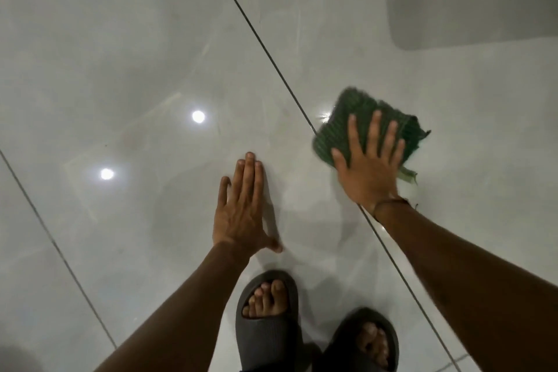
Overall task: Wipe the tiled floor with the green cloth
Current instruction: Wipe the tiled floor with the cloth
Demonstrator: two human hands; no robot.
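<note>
right hand (367, 166) pressed flat, fingers spread, on green cloth (356, 127); left hand (241, 208) flat on tiled floor (136, 54).

The cloth (367, 125) under the right hand (367, 172) is dark green with a ribbed weave. The floor (136, 54) beneath both hands is glossy pale grey tile with thin dark grout lines. Behind the left hand (238, 211), the slippers (265, 320) are dark grey.

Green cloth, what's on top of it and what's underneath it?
The right hand lies flat on the green cloth, fingers spread. Glossy floor tile shows around it; the patch directly beneath is covered, so it cannot be seen.
</note>
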